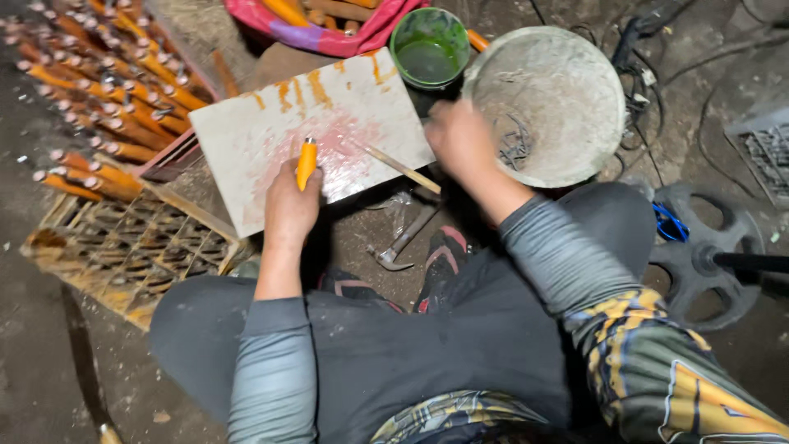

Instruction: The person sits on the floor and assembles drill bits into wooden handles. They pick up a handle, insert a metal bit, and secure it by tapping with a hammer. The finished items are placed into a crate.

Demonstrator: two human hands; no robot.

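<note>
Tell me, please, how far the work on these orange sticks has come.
Done, it seems: many orange sticks lie stacked on the rack at left. In hand: the left hand holds one orange piece on the stained board; the right hand holds a thin stick near the green paint cup. What is left cannot be counted.

Head-worn view, steeply downward, close

Both hands: left (289, 205) fisted, right (460, 140) outstretched, knuckles up.

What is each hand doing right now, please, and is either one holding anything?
Left hand: closed around an orange-handled tool resting on the white board.
Right hand: closed, holding a thin stick near the green paint cup.
</note>
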